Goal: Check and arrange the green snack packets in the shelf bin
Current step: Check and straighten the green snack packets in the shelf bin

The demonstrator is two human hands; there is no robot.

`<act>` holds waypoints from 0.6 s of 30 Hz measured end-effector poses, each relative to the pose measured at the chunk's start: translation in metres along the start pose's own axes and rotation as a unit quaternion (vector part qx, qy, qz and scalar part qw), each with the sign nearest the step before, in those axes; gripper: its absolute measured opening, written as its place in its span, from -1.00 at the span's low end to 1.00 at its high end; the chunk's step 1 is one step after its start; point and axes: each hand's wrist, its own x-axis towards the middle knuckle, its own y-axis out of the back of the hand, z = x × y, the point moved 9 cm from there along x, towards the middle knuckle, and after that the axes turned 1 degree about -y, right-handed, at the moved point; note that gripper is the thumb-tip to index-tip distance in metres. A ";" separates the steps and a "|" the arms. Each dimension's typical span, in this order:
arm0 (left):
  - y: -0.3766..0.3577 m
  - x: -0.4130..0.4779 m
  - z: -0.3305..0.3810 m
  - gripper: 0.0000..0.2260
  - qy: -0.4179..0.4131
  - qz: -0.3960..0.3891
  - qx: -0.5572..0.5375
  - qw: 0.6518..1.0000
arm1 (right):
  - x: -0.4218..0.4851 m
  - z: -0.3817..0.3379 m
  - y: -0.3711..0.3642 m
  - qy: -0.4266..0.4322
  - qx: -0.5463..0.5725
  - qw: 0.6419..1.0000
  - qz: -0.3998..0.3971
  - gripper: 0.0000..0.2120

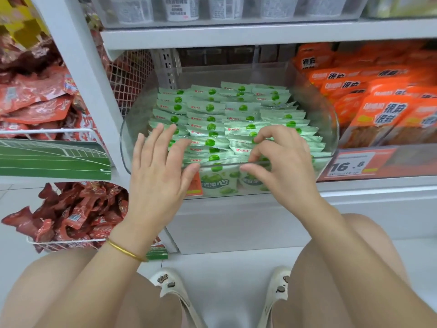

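Green snack packets [208, 107]: long axis left-right, overlapped in rows front to back
Look: pale green wrappers, dark green dot, red logo
Place: clear bin [331, 119] on shelf [378, 188]
Left grip [158, 171]: released, flat on packets
Right grip [281, 162]: curled fingertips grasping front packets

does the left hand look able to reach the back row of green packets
Probably yes: the left hand lies over the front rows, the clear bin is open-topped, and nothing covers the back row of green packets.
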 end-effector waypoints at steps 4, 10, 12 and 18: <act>-0.001 0.009 -0.005 -0.57 0.005 0.000 -0.010 1.000 | 0.004 0.001 -0.003 -0.004 -0.003 1.000 0.017 -0.79; 0.006 0.007 0.002 -0.57 -0.011 0.016 -0.006 1.000 | -0.002 -0.001 0.004 -0.008 0.013 1.000 0.018 -0.79; 0.007 0.002 0.004 -0.56 -0.012 0.018 -0.003 1.000 | -0.005 -0.002 0.005 -0.006 0.015 1.000 0.011 -0.79; 0.004 -0.006 0.005 -0.53 -0.004 0.004 -0.010 1.000 | -0.007 -0.002 0.002 -0.019 0.016 1.000 -0.008 -0.79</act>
